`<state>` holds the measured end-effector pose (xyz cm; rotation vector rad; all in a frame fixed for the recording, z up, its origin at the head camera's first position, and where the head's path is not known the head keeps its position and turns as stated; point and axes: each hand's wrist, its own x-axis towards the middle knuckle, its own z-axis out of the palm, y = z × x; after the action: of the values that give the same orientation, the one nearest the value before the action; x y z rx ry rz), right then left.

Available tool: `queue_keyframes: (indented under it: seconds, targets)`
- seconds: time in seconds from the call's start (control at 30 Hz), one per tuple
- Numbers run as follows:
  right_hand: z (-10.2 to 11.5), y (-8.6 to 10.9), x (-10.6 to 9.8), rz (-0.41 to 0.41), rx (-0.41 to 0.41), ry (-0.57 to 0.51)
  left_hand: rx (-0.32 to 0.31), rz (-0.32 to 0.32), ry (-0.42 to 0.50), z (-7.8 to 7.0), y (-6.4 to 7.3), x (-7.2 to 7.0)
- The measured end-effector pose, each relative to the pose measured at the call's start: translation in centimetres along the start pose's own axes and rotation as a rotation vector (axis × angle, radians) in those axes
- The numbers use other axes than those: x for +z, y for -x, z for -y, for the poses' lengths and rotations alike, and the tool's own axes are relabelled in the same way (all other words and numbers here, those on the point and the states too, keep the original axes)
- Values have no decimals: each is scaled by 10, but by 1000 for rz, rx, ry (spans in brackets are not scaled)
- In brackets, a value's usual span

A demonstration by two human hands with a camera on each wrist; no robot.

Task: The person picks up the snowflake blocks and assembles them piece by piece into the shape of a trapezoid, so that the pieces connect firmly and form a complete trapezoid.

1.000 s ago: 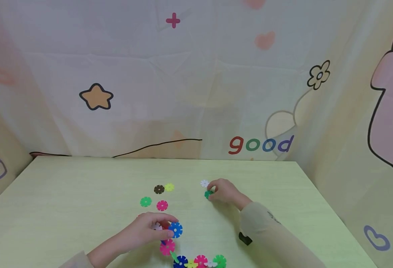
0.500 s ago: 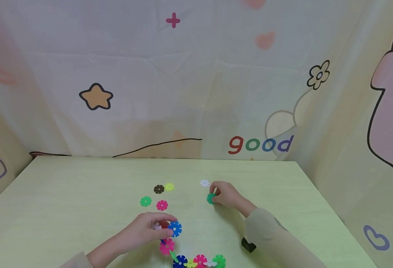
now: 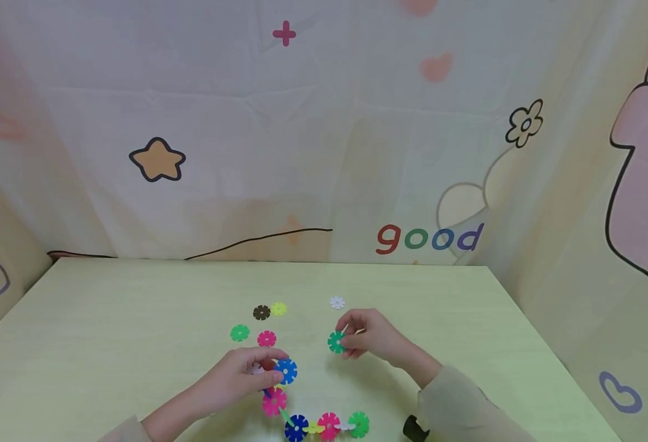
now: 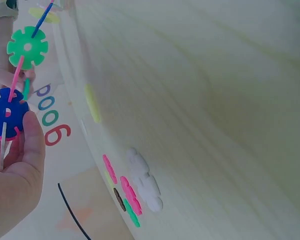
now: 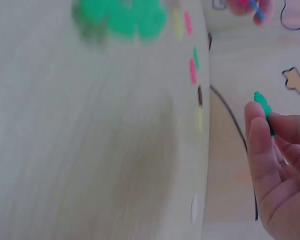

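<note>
My left hand (image 3: 241, 376) pinches a blue snowflake disc (image 3: 286, 371), a flat plastic piece with notches round its rim. That disc belongs to a chain of slotted-together discs. The chain bends down past a pink disc (image 3: 274, 402) and a dark blue disc (image 3: 296, 428), then runs right to a light green disc (image 3: 359, 424). Fingers cover part of the chain. Between thumb and fingertips, my right hand (image 3: 376, 336) holds a single green snowflake disc (image 3: 336, 342), raised off the table. In the right wrist view this green disc (image 5: 264, 111) appears nearly edge-on.
Loose discs lie on the pale table (image 3: 136, 319): brown (image 3: 261, 312), yellow (image 3: 279, 309), green (image 3: 239, 333) and pink (image 3: 266, 338) ahead of my left hand, white (image 3: 337, 302) farther right. A black object (image 3: 414, 428) shows beside the right sleeve. A printed curtain (image 3: 235, 153) stands behind.
My right hand has lifted the green disc from near the white one and brought it toward me, turned more face-on. The left hand has shifted slightly up with the chain.
</note>
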<state>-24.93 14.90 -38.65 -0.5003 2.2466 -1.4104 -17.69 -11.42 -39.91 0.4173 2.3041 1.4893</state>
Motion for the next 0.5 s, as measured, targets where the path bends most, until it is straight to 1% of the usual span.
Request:
queue_keyframes:
  seconds: [0.1, 0.23, 0.37, 0.5]
  targets:
    - [8, 7, 8, 25, 2, -65, -9, -5, 6, 0, 0, 0]
    - [17, 13, 20, 46, 8, -107, -13, -8, 14, -1, 0, 0]
    - [20, 16, 29, 50, -2, -140, -9, 0, 26, -2, 0, 0]
    - [18, 18, 37, 51, -31, -160, 5, 28, 56, -2, 1, -2]
